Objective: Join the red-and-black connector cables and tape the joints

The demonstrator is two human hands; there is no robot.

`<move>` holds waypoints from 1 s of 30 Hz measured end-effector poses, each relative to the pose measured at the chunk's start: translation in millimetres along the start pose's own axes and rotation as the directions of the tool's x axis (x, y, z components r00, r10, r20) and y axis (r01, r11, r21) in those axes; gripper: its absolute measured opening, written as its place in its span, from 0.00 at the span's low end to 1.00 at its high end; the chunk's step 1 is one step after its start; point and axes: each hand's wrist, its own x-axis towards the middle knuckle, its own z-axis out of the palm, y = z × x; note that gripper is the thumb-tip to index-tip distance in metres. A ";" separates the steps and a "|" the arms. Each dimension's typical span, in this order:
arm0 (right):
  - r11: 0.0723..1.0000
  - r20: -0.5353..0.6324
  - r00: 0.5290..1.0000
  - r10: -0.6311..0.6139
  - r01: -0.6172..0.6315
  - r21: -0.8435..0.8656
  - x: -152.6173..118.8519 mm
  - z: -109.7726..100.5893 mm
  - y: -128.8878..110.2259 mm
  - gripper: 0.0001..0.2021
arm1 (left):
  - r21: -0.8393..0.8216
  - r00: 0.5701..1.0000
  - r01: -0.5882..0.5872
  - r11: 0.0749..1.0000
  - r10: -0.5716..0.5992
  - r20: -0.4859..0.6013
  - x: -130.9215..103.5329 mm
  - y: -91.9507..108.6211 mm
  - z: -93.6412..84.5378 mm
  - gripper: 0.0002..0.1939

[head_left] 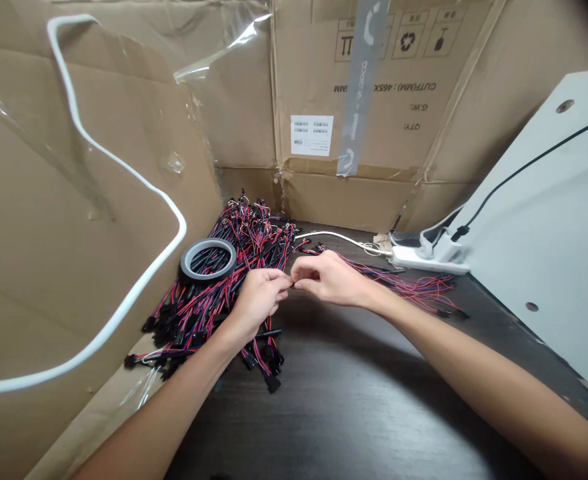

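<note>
Near the middle of the view, my left hand (263, 293) and my right hand (327, 277) meet fingertip to fingertip. Both are closed in a pinch around something small and dark, too small to make out. Under and beside my left hand lies a large pile of red, blue and black wires (259, 233) with black connectors. A roll of dark tape (185, 263) rests on that pile. Behind and to the right of my right hand, a smaller bundle of similar wires (419, 287) lies on the dark table (324, 400).
Cardboard walls (244, 107) stand at the left and back. A thick white cable (149, 273) hangs at the left. At the right are a white power strip (429, 259) with a black cord and a white panel (549, 220). A thin white cable (334, 235) runs behind my hands.
</note>
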 end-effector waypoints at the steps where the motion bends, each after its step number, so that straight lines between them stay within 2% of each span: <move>1: 1.000 -0.007 1.000 0.009 -0.009 0.007 0.3 0.5 0.7 0.02 | -0.001 1.000 0.001 1.000 -0.001 0.001 -0.1 -0.4 0.3 0.08; 6: 0.998 -0.014 0.999 0.043 -0.042 0.050 0.6 0.8 3.1 0.03 | 0.011 1.000 -0.018 1.000 0.018 0.004 -0.4 -2.4 3.8 0.10; 12: 0.986 -0.021 0.995 0.100 -0.096 0.134 0.7 -0.4 7.8 0.03 | 0.147 0.978 -0.190 0.971 0.200 -0.054 2.1 -5.8 2.5 0.07; 15: 0.965 -0.018 0.989 0.147 -0.140 0.221 1.4 -0.9 12.6 0.03 | 0.331 0.943 -0.309 0.891 0.334 -0.018 0.8 -8.5 1.0 0.06; 18: 0.946 0.020 0.983 0.181 -0.180 0.270 2.1 -0.9 16.7 0.05 | 0.556 0.888 -0.397 0.730 0.458 0.033 -3.3 -8.9 2.6 0.03; 21: 0.946 0.030 0.981 0.193 -0.195 0.260 2.8 -0.6 17.9 0.05 | 0.674 0.838 -0.442 0.591 0.541 0.074 -6.1 -8.2 4.4 0.04; 25: 0.964 0.025 0.984 0.174 -0.176 0.198 2.6 0.0 15.3 0.06 | 0.720 0.808 -0.457 0.522 0.583 0.091 -4.7 -9.7 2.6 0.06; 30: 0.979 0.041 0.987 0.154 -0.158 0.125 0.9 0.3 13.4 0.06 | 0.732 0.814 -0.446 0.515 0.574 0.092 -4.4 -9.9 1.4 0.09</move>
